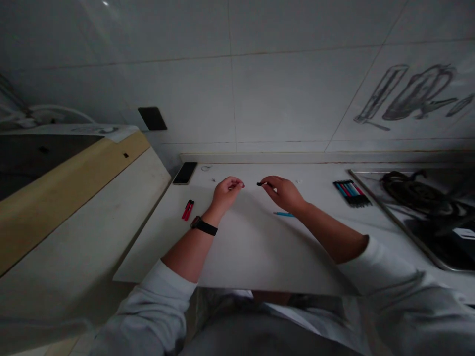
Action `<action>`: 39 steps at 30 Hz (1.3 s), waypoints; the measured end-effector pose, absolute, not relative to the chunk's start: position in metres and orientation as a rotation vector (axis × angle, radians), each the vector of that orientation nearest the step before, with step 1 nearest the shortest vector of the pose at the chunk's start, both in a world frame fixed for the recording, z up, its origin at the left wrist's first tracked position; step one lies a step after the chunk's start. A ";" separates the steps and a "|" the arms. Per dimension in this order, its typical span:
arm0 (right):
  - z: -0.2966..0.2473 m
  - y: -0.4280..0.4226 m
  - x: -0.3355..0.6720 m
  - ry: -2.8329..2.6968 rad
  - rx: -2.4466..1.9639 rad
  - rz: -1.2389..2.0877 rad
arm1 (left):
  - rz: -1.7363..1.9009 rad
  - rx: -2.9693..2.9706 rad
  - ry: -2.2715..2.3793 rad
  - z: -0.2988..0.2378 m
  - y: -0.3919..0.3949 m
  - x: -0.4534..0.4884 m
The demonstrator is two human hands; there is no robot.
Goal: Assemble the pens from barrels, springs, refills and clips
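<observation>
My left hand hovers over the white counter with its fingers pinched on a small thin part whose tip shows at the fingertips. A black watch sits on that wrist. My right hand is a short way to the right, pinching a small black piece that points toward the left hand. The two pieces are apart, with a gap between them. A blue pen lies on the counter just below my right wrist.
Two red and black pens lie left of my left hand. A black phone rests near the wall. A bundle of coloured pens lies at the right, beside a gas stove. Small white bits lie near the wall.
</observation>
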State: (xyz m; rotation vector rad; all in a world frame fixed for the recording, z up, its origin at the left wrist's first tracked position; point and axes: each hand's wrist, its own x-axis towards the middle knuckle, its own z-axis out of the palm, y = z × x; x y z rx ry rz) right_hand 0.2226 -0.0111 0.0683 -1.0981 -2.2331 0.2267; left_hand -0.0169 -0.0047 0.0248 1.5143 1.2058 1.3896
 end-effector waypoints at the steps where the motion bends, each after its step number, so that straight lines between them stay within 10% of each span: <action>1: 0.064 -0.014 0.228 -2.168 -1.140 0.260 | 1.365 1.519 1.178 0.028 -0.009 -0.010; 39: 0.024 -0.032 0.241 -2.052 -1.045 0.360 | 1.189 1.554 1.149 0.021 -0.029 0.019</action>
